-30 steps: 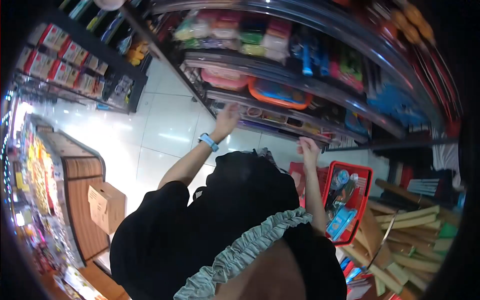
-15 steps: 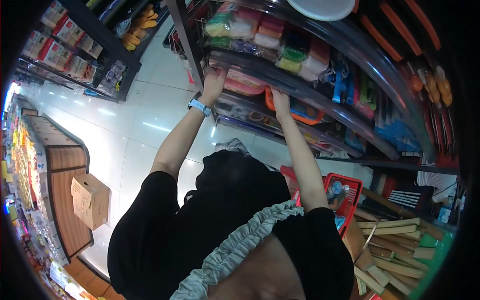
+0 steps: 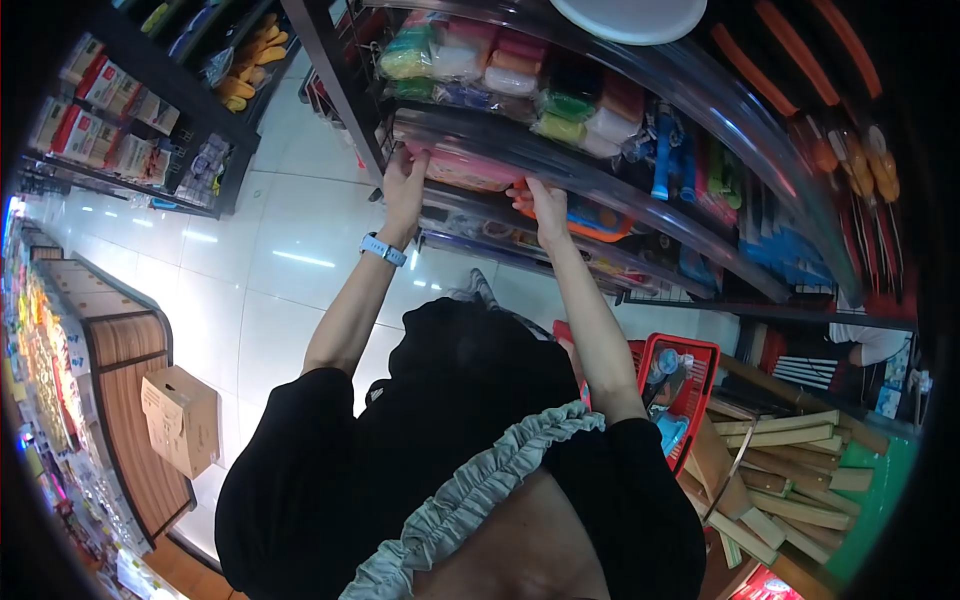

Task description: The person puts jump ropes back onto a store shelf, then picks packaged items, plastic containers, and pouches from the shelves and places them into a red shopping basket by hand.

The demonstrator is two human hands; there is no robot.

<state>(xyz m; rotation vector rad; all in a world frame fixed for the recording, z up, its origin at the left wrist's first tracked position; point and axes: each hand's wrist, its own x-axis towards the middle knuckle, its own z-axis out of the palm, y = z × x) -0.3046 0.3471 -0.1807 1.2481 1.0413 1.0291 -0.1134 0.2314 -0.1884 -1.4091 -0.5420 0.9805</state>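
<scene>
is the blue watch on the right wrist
No, the blue watch is on the wrist of the left hand, while the wrist of the right hand is bare.

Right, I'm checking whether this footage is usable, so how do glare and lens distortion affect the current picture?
Head view: dark, rounded vignetting blackens the corners; the rack's shelves bow into curves; bright streaks glare off the floor tiles; the display at far left is washed out; the pink container between the hands looks soft, its print unreadable.
</scene>
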